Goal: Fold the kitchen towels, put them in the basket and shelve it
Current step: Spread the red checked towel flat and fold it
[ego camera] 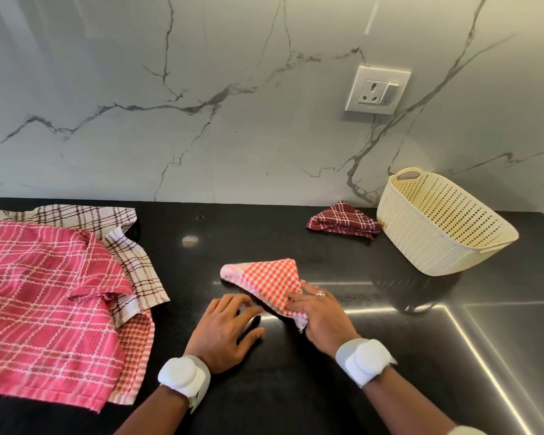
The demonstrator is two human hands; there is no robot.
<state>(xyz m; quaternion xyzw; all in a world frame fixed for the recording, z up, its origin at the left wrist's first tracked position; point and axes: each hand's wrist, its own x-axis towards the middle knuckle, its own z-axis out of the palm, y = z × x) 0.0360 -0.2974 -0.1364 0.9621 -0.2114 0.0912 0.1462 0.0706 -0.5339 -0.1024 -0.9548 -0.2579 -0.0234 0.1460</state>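
Lying near the middle of the black counter (296, 387), a small orange-and-white checked towel (264, 281) is seen folded into a compact, roughly triangular shape. Its near right corner is pressed down by the right hand (319, 315), whose fingers are laid fairly straight across the cloth; a ring is worn on one finger. The left hand (225, 329) is rested just left of the towel's near edge, fingers loosely spread and relaxed, with nothing held; whether its fingertips touch the cloth cannot be told. A white band with a round module is worn on each wrist.

At the far right of the counter, a cream perforated plastic basket (421, 246) is seen tilted, its opening turned toward the left and upward, with no towel inside it. Just left of the basket, close against its wall, a folded dark red checked towel (343, 219) is placed on the counter.

On the left side, a heap of unfolded towels is spread out: a large pink plaid towel (44, 293) on top, a white towel with brown checks (132, 255) beneath it toward the far side, and another orange checked towel (135, 346) showing at the near right edge of the heap.

A white marbled wall with a socket plate (377, 89) is seen behind the counter.
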